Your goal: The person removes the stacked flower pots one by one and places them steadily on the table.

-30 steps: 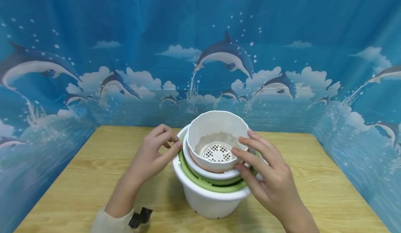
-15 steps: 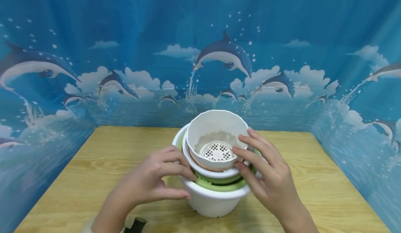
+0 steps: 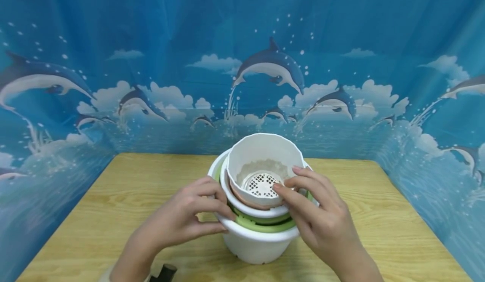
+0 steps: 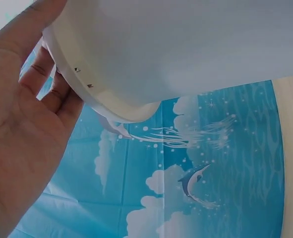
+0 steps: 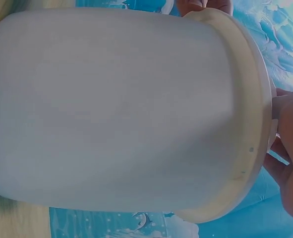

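Several plastic flowerpots stand nested in front of me in the head view. The big white pot [image 3: 257, 248] is outermost, then a green pot [image 3: 270, 228], a middle white pot [image 3: 265, 212] and a pinkish one [image 3: 242, 195]. On top sits a small white pot [image 3: 246, 153], tilted, with a grid in its bottom. My left hand [image 3: 193, 210] grips the big pot's left rim, fingers over it and thumb below. With fingers inside the small pot and thumb outside, my right hand [image 3: 322, 214] pinches its near right wall; the thumb tip is hidden.
A wooden table [image 3: 379, 214] bears the stack. Blue dolphin-printed curtains [image 3: 182, 63] rise behind and on both sides. A black device [image 3: 166, 272] shows near my left wrist.
My left hand has come from the stack's upper left side to the front left rim and taken hold there. My right fingers have shifted slightly left, and the small pot has moved slightly right.
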A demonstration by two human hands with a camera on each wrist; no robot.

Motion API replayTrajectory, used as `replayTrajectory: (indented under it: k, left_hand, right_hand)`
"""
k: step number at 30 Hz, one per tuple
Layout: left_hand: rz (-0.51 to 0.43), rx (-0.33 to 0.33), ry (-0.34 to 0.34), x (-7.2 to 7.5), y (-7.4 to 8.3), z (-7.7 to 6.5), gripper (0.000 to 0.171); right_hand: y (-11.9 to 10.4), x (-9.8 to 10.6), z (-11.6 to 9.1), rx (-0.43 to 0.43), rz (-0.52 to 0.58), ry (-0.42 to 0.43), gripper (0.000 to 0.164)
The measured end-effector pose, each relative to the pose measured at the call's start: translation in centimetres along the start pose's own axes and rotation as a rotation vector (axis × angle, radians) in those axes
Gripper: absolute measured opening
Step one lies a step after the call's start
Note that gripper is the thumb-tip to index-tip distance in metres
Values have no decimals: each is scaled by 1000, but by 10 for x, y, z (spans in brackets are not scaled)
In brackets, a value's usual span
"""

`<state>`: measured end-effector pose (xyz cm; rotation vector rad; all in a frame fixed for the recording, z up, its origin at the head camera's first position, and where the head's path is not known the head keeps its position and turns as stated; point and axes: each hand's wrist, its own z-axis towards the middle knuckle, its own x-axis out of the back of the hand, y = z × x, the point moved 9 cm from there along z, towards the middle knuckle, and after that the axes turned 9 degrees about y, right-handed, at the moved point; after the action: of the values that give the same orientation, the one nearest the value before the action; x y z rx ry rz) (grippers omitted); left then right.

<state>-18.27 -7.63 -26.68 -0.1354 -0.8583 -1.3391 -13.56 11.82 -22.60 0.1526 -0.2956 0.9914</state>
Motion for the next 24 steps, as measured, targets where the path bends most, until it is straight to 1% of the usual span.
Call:
replayTrajectory:
  k: [7, 15, 21, 24]
  left_hand:
    - [-55, 50, -6, -1, -7, -1, 20]
    - [-106, 61, -1, 4, -12, -1, 25]
    - [-131, 89, -18, 6, -16, -4, 24]
    - [-134, 93, -28, 6, -17, -5, 24]
  right_hand:
    - [2, 0, -1, -35, 27, 36, 24]
    - [-2, 4, 4, -4, 37, 100, 24]
    - [-1, 6, 4, -28, 53, 123, 24]
    - [2, 8, 4, -45, 63, 141, 25]
